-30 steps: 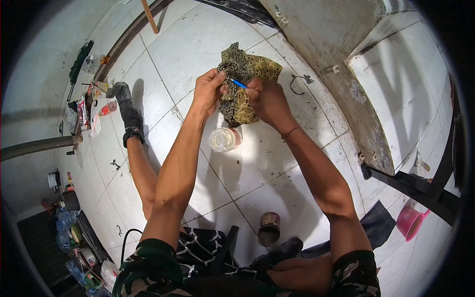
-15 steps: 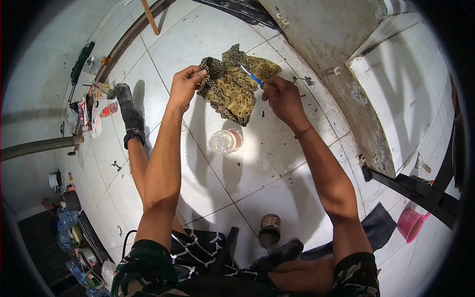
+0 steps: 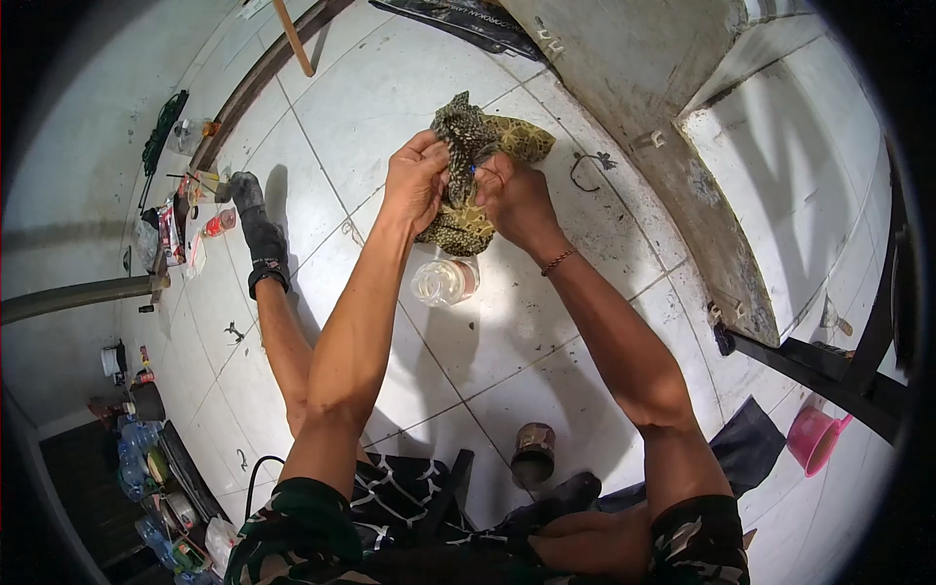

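Observation:
A crumpled cloth (image 3: 456, 232), patterned in yellow-brown and black, is held up over the tiled floor. My left hand (image 3: 417, 177) pinches its dark speckled part from the left side. Against the cloth's middle, my right hand (image 3: 517, 198) closes round a slim tool (image 3: 473, 169); only a small bit of its blue handle shows between the fingers, and its tip is hidden. A clear glass jar (image 3: 444, 282) with a pale label stands on the tiles just below the cloth.
An open dark tin (image 3: 532, 453) stands near my foot. To the right are a concrete block (image 3: 663, 146) and a pink dipper (image 3: 814, 441). Small bottles (image 3: 220, 222) and packets lie at the left beyond my leg. Dark bits are scattered on the tiles (image 3: 595, 229).
Both hands have come closer together over the cloth. My left hand moved right, and my right hand moved left with the blue-handled tool, which is now mostly covered.

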Available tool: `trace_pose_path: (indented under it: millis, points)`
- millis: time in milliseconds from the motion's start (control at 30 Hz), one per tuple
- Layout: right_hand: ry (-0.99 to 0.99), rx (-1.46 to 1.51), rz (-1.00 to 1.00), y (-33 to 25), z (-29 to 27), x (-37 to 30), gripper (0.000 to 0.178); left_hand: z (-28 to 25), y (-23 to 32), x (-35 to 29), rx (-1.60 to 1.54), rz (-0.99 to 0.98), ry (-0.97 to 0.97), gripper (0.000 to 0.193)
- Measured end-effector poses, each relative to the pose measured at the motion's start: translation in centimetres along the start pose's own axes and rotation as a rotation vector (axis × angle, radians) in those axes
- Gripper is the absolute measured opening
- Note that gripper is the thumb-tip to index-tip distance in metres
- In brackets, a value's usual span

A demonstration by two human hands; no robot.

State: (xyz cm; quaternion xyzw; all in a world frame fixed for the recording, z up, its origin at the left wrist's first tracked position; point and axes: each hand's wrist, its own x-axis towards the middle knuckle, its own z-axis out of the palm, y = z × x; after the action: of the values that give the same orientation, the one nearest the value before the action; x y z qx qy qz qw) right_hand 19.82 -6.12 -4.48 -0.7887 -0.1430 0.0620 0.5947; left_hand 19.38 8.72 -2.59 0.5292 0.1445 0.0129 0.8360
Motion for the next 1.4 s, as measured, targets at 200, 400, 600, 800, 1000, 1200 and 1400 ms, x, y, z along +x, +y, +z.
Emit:
trace_pose_path:
  millis: [200, 400, 600, 800, 1000, 1200, 1400]
  points:
    - [0.123, -0.180, -0.221, -0.1, -0.2, -0.6, 0.013, 0.0, -0.4, 0.0, 0.167, 0.029, 0.054, 0.009]
    - [0.081, -0.216, -0.285, -0.8, -1.7, -2.2, 0.012, -4.6, 2.9, 2.1, -0.214, 0.151, 0.021, 0.015]
    - [0.015, -0.118, -0.305, 0.4, -3.7, -1.6, 0.014, -2.3, 2.7, 0.6, -0.187, 0.118, -0.094, 0.014]
    - [-0.042, -0.078, -0.199, -0.8, -2.6, -1.2, 0.010, -0.3, 1.9, -0.7, -0.227, 0.103, -0.069, 0.012]
    - [0.189, -0.317, -0.479, -1.8, -3.1, -1.2, 0.012, -1.3, 1.6, -0.3, 0.031, 0.111, -0.135, 0.007]
    - [0.138, -0.229, -0.433, -1.4, -2.7, -1.4, 0.014, 1.6, 0.9, -1.7, -0.300, 0.071, -0.151, 0.017]
    - [-0.095, 0.075, -0.158, -0.2, -2.6, -0.8, 0.019, 0.1, 0.2, -0.8, -0.323, 0.159, -0.229, 0.023]
